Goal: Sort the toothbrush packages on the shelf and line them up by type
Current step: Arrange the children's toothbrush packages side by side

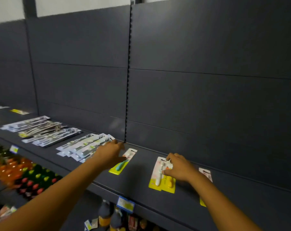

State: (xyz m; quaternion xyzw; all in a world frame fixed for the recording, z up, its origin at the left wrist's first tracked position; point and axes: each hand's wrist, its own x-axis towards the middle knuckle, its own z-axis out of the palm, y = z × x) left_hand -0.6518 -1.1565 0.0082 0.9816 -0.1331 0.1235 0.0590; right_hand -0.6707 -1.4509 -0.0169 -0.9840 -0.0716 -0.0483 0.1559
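Note:
On the dark grey shelf (138, 177) lie flat toothbrush packages. My left hand (110, 153) reaches between a fanned pile of long silvery packages (84, 146) and a yellow-based package with a teal brush (123, 163), its thumb touching that package. My right hand (179, 167) rests on a pair of yellow-based packages with white and orange brushes (161, 176), fingers curled over their upper edge. Another package (205, 175) is partly hidden behind my right forearm. More long packages (41, 130) lie further left.
Below the shelf stand rows of orange, green and red bottles (21, 174) and dark bottles (108, 214). Price tags (125, 203) hang on the shelf's front edge. A dark back panel (208, 80) rises behind. A yellow package (19, 111) lies on the far-left shelf.

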